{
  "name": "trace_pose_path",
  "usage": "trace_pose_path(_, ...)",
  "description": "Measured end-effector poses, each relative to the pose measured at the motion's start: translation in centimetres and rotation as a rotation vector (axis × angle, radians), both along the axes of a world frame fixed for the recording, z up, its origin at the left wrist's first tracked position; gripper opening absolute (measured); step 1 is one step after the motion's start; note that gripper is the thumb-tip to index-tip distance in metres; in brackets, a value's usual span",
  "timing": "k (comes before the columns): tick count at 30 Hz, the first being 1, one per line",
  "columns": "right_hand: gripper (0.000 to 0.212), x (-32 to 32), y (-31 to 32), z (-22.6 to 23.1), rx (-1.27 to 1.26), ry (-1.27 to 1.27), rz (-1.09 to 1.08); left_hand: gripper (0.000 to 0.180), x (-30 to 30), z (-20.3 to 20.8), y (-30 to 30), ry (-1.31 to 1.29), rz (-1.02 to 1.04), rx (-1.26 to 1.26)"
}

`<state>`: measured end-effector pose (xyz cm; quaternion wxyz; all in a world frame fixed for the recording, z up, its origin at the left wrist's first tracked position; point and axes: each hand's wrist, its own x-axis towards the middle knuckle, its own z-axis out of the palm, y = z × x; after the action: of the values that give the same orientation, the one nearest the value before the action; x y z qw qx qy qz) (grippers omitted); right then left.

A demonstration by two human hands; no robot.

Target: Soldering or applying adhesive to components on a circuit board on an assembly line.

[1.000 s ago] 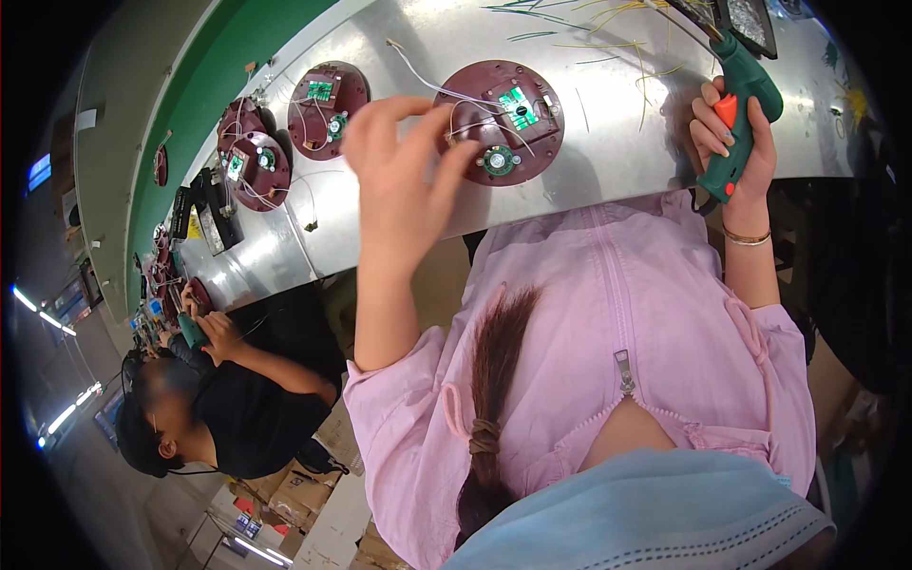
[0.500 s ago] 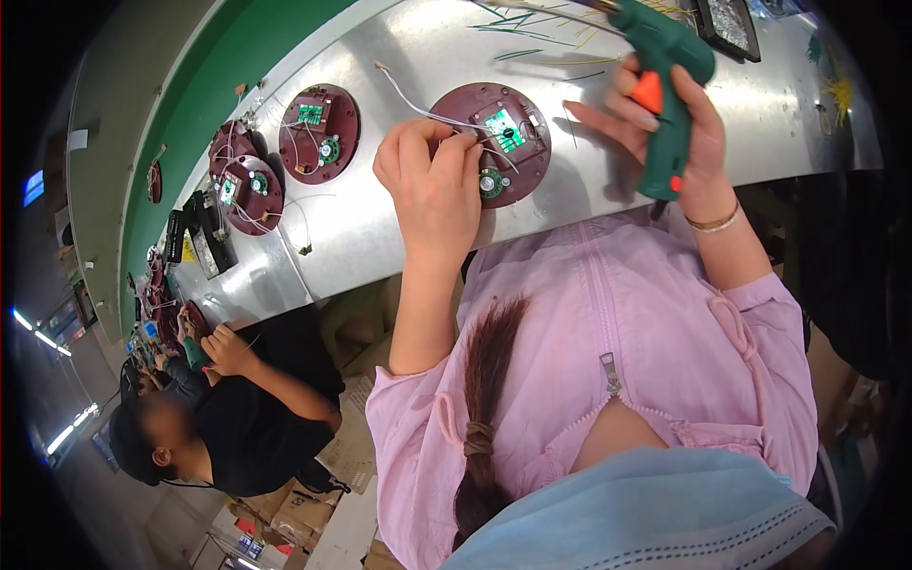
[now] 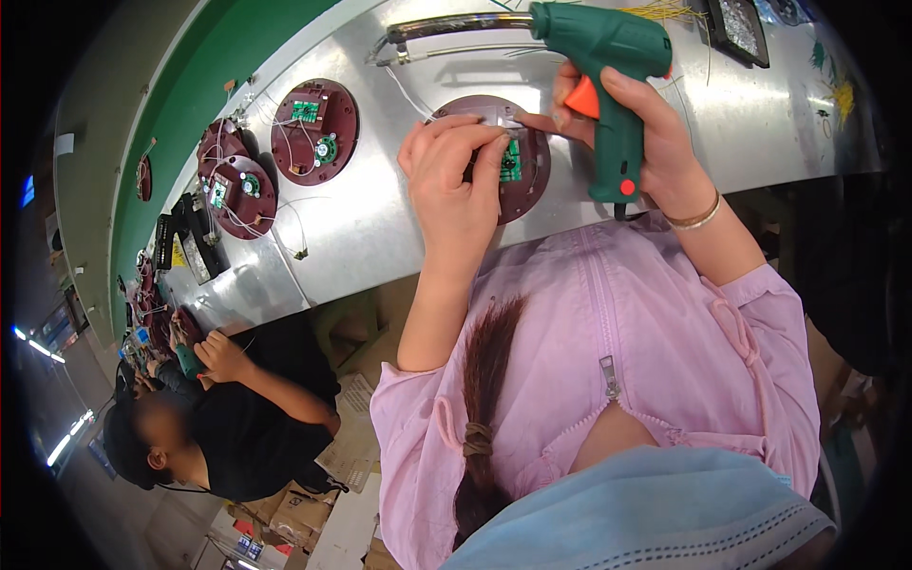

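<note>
My right hand (image 3: 657, 133) grips a green soldering gun (image 3: 613, 43) with an orange trigger. Its long metal barrel points left, the tip above the table beyond my left hand. A finger of that hand reaches toward the far edge of a round maroon disc (image 3: 530, 195). Over this disc, my left hand (image 3: 448, 185) is closed in a pinch; what lies between its fingertips is hidden. Beside those fingers shows a green circuit board (image 3: 511, 163) mounted on the disc. A pale cable (image 3: 407, 90) runs from the disc's far left side.
Another maroon disc (image 3: 318, 157) with board, small speaker and wires lies left, with more discs (image 3: 249, 204) beyond it. A dark tray (image 3: 736, 33) and yellow wires (image 3: 665, 9) are at the far right. A co-worker (image 3: 247, 408) in black works at left, holding a green tool.
The soldering gun has moved left, its barrel now reaching over the table beyond the disc. The disc has turned, shifting its board nearer me. My left hand has moved slightly right.
</note>
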<state>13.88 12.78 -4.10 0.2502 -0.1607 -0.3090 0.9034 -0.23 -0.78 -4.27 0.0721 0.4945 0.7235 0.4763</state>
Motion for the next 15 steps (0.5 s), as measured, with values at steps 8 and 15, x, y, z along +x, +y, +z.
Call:
trace_pose_path(8,0.036,1.0,-1.8,1.1,0.101,0.130,-0.001,0.012,0.5,-0.2,0.2,-0.187,0.077,0.005)
trace_pose_path(15,0.037,0.1,-2.9,2.4,0.120,0.137,0.054,0.012,0.2,-0.2,0.3,0.043,-0.047,0.040)
